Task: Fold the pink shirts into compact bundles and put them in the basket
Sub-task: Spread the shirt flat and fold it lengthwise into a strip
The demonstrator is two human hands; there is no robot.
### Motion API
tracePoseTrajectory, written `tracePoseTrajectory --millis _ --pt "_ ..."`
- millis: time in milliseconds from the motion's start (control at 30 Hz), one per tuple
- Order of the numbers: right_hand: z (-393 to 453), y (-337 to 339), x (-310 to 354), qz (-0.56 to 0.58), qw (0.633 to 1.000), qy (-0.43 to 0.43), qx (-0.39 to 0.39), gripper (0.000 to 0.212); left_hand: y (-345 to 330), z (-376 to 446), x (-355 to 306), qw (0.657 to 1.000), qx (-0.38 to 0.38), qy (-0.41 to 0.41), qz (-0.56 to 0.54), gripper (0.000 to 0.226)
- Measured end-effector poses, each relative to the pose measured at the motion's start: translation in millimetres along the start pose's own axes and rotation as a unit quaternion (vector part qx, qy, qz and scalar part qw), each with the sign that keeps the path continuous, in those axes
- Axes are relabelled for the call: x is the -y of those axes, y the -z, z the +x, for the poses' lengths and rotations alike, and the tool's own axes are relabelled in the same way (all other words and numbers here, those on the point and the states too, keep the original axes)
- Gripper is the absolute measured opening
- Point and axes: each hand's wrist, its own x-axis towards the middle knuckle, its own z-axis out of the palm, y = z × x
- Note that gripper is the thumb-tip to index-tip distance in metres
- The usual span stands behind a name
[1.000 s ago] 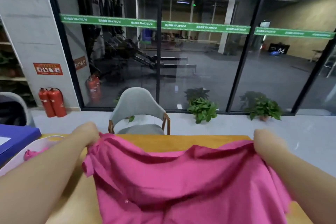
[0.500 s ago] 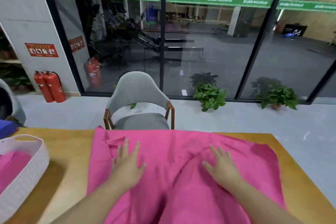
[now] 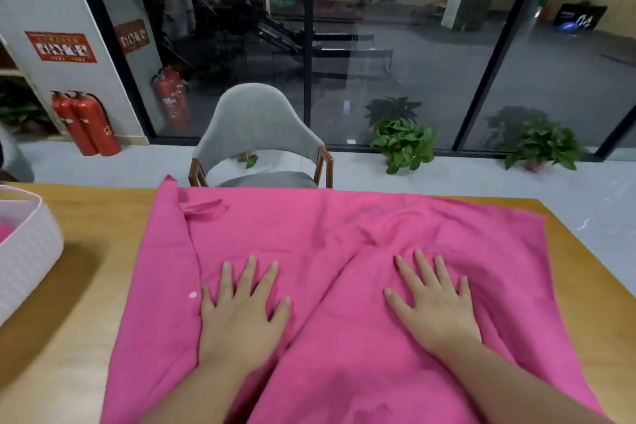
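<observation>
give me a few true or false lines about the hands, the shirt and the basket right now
1. Both hands lie flat with straight fingers on the pink shirt. True: the left hand and the right hand press on it palm down.
2. The shirt is already folded into a compact bundle. False: it lies spread wide over the wooden table.
3. The white basket stands at the table's left edge. True.
4. The basket sits on top of the shirt. False: it stands apart from the shirt, with bare table between them.
5. The right hand pinches a sleeve up off the table. False: its fingers are straight and rest on the cloth.
</observation>
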Motion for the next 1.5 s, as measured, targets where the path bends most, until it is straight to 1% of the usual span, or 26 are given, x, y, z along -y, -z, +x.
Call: tracePoseTrajectory --millis 67,100,200,300,400,567,667,700,767,800,833,900,933,967,1033,1100,1133,1167,1233,1300,1333,1400,1433,1500 --pt "3.8 -0.5 -10.5 -0.009 0.999 0.031 0.000 0.082 1.4 -0.7 12.2 1.000 -0.002 0.011 0.004 0.065" --pt "5.7 -0.1 -17.0 -0.012 0.999 0.048 0.000 0.088 2.3 -1.7 21.6 1.000 -0.004 0.013 0.004 0.064" --pt "12.0 3.4 -32.3 -0.012 0.996 0.091 0.006 0.096 4.0 -9.6 56.8 1.000 -0.009 -0.017 0.014 0.077" --pt "12.2 2.3 -35.3 -0.004 0.995 0.101 0.003 0.079 8.1 -16.2 73.5 0.998 -0.002 -0.064 0.004 0.078" --pt "10.4 -0.1 -36.2 -0.011 0.995 0.096 0.005 0.062 5.4 -17.1 73.8 0.998 -0.007 -0.069 0.015 0.081" --pt "13.2 2.6 -35.5 -0.004 0.995 0.098 0.005 0.058 4.5 -15.2 82.2 0.999 -0.020 -0.044 -0.008 0.085" --pt "13.0 3.3 -35.8 -0.003 0.995 0.100 0.007 0.057 10.2 -22.7 105.5 1.000 -0.004 -0.021 0.008 0.086" --pt "13.1 3.6 -36.9 -0.004 0.995 0.100 0.008 0.058 13.8 -25.4 116.5 0.999 0.009 -0.014 0.032 0.084" --pt "11.3 5.6 -41.6 -0.006 0.995 0.097 0.016 0.061 23.2 -31.0 136.9 0.996 0.040 0.007 0.078 0.067" --pt "9.0 7.0 -44.1 -0.010 0.995 0.098 0.024 0.066 27.1 -34.0 144.0 0.995 0.051 0.015 0.088 0.058" --pt "6.6 7.9 -44.2 -0.013 0.994 0.102 0.030 0.074 31.6 -37.3 151.4 0.994 0.057 0.017 0.087 0.054" --pt "3.7 12.3 -49.8 -0.030 0.993 0.102 0.053 0.089 33.3 -36.5 154.6 0.994 0.063 0.021 0.087 0.054" --pt "2.6 15.3 -50.2 -0.037 0.992 0.096 0.072 0.086 35.1 -34.9 154.8 0.993 0.058 0.027 0.096 0.054" --pt "2.1 19.0 -49.5 -0.042 0.992 0.086 0.087 0.079 36.8 -32.6 152.5 0.992 0.046 0.043 0.112 0.053" --pt "2.9 27.5 -38.2 -0.060 0.993 0.058 0.085 0.069 42.6 -29.3 142.6 0.984 0.012 0.091 0.155 0.047" --pt "4.8 36.9 -12.3 -0.077 0.995 0.053 0.040 0.062 46.9 -22.2 127.1 0.974 -0.006 0.123 0.188 0.037" --pt "6.1 40.3 5.6 -0.056 0.996 0.062 0.009 0.058 47.6 -17.7 118.3 0.975 -0.010 0.129 0.179 0.036" --pt "7.2 41.2 26.3 -0.006 0.997 0.071 -0.019 0.055 46.7 -12.7 110.0 0.980 -0.014 0.124 0.156 0.037" --pt "4.9 40.4 73.1 0.111 0.988 0.097 -0.048 0.055 42.4 -3.3 95.2 0.991 -0.013 0.113 0.065 0.042" --pt "-1.2 31.9 116.3 0.149 0.979 0.136 -0.041 0.056 36.8 -0.8 78.3 0.992 0.019 0.120 -0.025 0.055" --pt "-5.6 24.0 131.7 0.145 0.978 0.148 -0.022 0.056 30.9 -1.3 71.5 0.991 0.036 0.123 -0.037 0.059" --pt "-14.0 5.1 144.7 0.104 0.983 0.150 0.019 0.057 18.5 -3.3 62.6 0.992 0.037 0.116 -0.024 0.059" --pt "-16.6 -3.3 142.0 0.076 0.986 0.144 0.024 0.058 13.9 -4.9 60.9 0.993 0.026 0.113 -0.021 0.058" --pt "-17.9 -13.0 127.6 0.046 0.990 0.131 0.008 0.062 7.6 -6.9 58.2 0.994 -0.001 0.105 -0.015 0.057"
